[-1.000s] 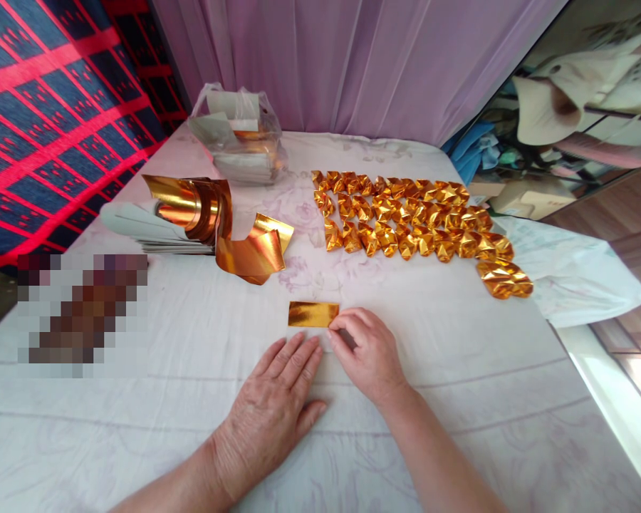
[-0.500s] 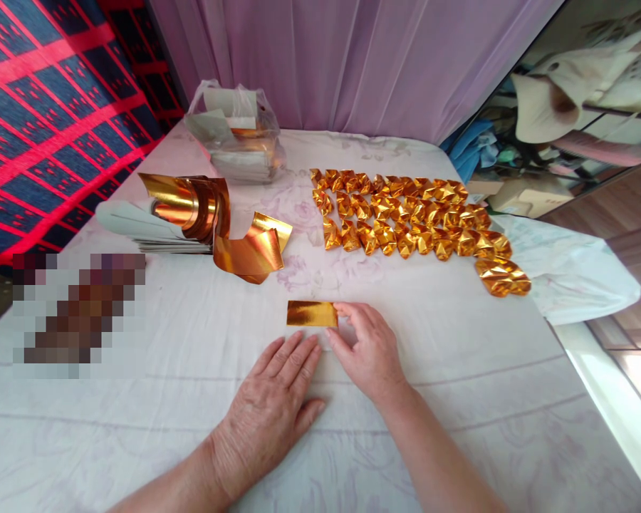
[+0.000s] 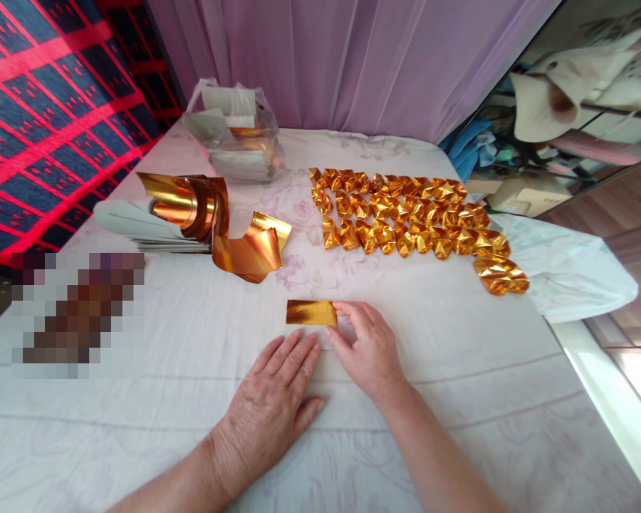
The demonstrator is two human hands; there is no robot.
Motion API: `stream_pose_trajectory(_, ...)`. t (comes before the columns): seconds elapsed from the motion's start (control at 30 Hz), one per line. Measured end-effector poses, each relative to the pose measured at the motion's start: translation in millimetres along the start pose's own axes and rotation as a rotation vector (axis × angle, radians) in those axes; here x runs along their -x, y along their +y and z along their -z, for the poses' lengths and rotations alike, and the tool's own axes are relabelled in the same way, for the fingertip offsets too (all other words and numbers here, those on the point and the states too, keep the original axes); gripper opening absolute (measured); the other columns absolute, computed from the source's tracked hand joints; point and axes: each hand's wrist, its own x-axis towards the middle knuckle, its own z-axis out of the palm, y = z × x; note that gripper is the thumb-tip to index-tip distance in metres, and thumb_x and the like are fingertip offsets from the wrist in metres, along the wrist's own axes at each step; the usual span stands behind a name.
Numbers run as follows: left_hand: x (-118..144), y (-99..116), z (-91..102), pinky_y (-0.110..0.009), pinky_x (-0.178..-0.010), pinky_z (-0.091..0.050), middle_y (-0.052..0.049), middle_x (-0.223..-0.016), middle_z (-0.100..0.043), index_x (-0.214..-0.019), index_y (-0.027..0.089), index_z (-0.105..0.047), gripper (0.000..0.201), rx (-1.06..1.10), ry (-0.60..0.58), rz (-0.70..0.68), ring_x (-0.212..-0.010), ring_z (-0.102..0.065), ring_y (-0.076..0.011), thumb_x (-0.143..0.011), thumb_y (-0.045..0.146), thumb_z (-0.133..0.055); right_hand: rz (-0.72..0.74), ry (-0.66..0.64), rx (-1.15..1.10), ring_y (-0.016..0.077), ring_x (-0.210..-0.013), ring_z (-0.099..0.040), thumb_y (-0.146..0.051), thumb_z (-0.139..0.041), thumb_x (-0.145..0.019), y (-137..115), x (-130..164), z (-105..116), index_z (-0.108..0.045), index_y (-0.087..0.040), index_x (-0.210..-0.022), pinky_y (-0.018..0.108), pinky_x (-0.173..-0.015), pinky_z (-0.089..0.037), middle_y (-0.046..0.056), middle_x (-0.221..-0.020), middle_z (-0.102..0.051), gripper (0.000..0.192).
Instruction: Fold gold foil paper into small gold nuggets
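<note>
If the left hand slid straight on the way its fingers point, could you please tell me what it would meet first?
Most likely the gold strip lying just ahead of the left hand, though the exact gap is hard to judge.

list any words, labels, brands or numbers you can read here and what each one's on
No readable text.
Cardboard box on the right: faint marks, too small and blurred to read.
Red-and-blue cloth: small dark marks, no letters I can make out.
Gold strip by the right hand: no writing visible.
</note>
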Motion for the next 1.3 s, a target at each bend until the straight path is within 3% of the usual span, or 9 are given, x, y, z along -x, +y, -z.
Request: stream_pose_trajectory(1.3,-2.0,-1.3,1.4,-0.046,-0.109,-0.040,-0.013,-0.143,-0.056,-0.140,0.008,-0.049,0.055,-0.027,0.000,-0.026,-0.136,-0.047,-0.0294,-0.098,0.043,-0.048,-0.014,-0.017,-0.005,0.0248,-0.093,-0.064,-0.024,-0.060,-0.085,1.0,-0.4,0.1,-0.062,-0.020,-0.110,0.041,-0.085,-0.052,0.009,-0.100,-0.069,0.025)
